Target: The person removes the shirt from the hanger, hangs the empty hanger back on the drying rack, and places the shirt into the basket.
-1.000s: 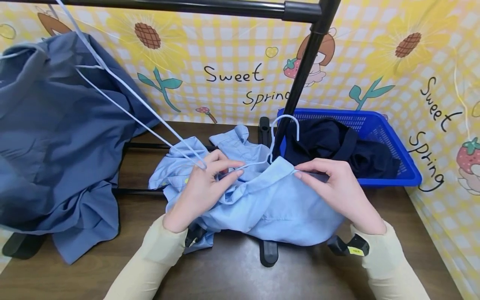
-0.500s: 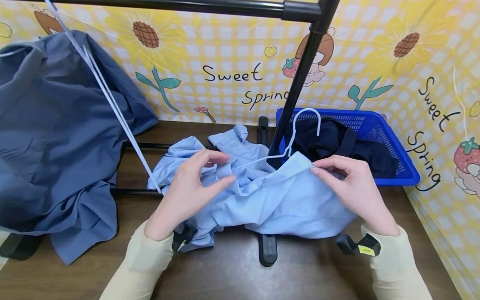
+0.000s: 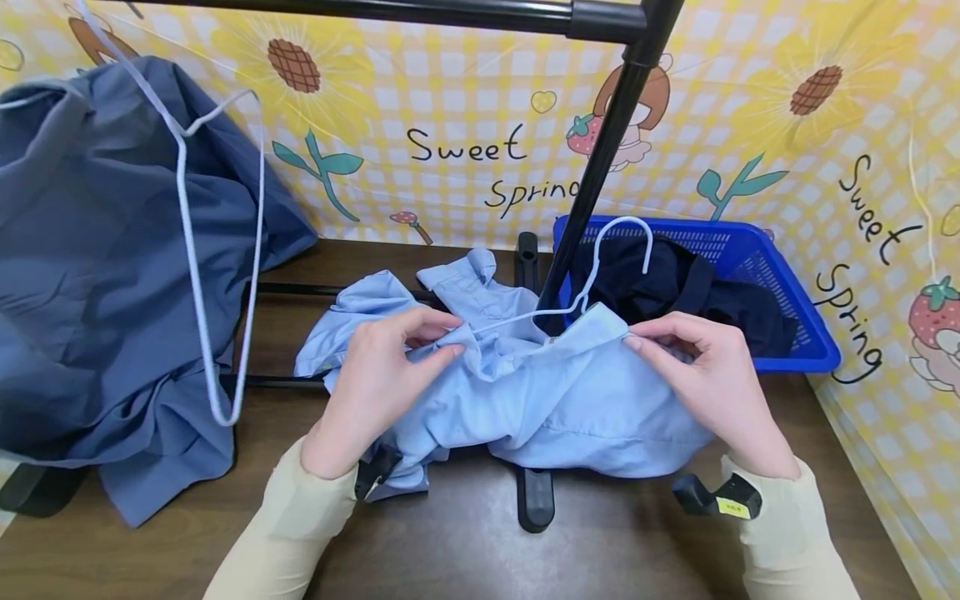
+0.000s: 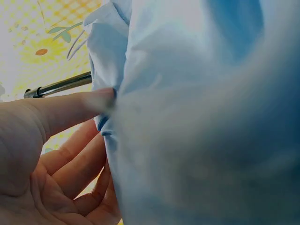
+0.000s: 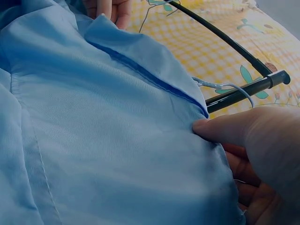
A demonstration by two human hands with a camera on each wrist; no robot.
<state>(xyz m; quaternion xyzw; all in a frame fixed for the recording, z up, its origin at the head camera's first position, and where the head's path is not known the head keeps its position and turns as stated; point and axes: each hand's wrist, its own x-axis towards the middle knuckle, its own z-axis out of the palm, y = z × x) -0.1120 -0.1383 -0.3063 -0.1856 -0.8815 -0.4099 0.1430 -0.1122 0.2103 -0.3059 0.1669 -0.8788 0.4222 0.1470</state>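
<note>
A light blue shirt hangs bunched between my two hands, its collar turned up toward the rack. A white wire hanger runs inside its neck, and the hook stands up above the collar. With thumb and fingers my left hand pinches the shirt fabric at the left side of the neck; the left wrist view shows the thumb pressed on the cloth. My right hand pinches the fabric just right of the collar, its thumb on top in the right wrist view.
A black rack post rises behind the shirt. On the left hang a dark blue-grey garment and a bare white hanger. A blue basket with dark clothing stands at the back right.
My left hand let go of the hanger wire and now pinches the shirt's neck. The shirt and its hanger shifted right with my right hand. The bare hanger swung left and turned.
</note>
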